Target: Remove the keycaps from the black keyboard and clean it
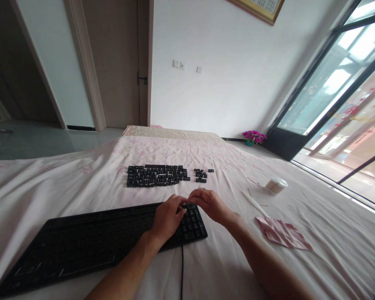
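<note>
A black keyboard point(112, 233) lies slanted on the cloth, its main section bare of keycaps, while the number pad at its right end still carries caps. Over the left side of that number pad point(192, 225) is my left hand point(168, 214), thumb and fingers drawn together near its top. My right hand point(211, 204) meets it from the right, fingers bent and pressed together at the keyboard's upper right corner. Whatever is between the fingertips is too small to make out. Beyond the hands sit rows of loose black keycaps point(156, 176) and a smaller keycap group point(201, 175).
A pale floral cloth point(90, 183) with folds covers the surface. To the right are a clear round tub of cotton swabs point(276, 186), several loose swabs, a white strip point(255, 204) and a crumpled pink cloth point(283, 233). The keyboard's cable point(182, 271) runs toward me.
</note>
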The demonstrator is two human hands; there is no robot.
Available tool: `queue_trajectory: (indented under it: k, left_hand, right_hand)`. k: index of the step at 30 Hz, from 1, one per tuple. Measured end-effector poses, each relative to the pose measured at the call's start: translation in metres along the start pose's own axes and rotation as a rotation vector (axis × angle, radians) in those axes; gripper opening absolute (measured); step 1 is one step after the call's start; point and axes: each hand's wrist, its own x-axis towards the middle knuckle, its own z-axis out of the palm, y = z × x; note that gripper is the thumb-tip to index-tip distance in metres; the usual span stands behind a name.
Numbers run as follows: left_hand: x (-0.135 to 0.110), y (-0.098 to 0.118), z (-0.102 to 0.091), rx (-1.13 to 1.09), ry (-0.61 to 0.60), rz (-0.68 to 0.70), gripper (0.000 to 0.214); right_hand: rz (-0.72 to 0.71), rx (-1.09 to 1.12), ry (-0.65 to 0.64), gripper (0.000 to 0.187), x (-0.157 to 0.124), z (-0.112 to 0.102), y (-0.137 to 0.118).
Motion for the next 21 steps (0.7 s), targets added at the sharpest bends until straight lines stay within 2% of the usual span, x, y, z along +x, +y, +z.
queue_trajectory:
  k: [4,12,17,21]
  left_hand:
    - [0.000,0.001,-0.001,0.027,-0.001,-0.001,0.020]
    - [0.000,0.003,-0.001,0.000,-0.017,-0.021,0.023]
    - [0.003,0.001,-0.001,0.051,-0.046,-0.045,0.022]
    - [0.007,0.008,0.001,0.135,-0.100,-0.081,0.019]
  right_hand:
    - [-0.050,-0.026,-0.025,0.016,0.002,0.003,-0.001]
    - [0.044,-0.002,0.002,0.017,0.005,0.003,0.009]
    - [0.084,0.097,0.099,0.012,0.002,0.013,0.012]
    - [0.053,0.166,0.160,0.018,0.000,0.022,0.015]
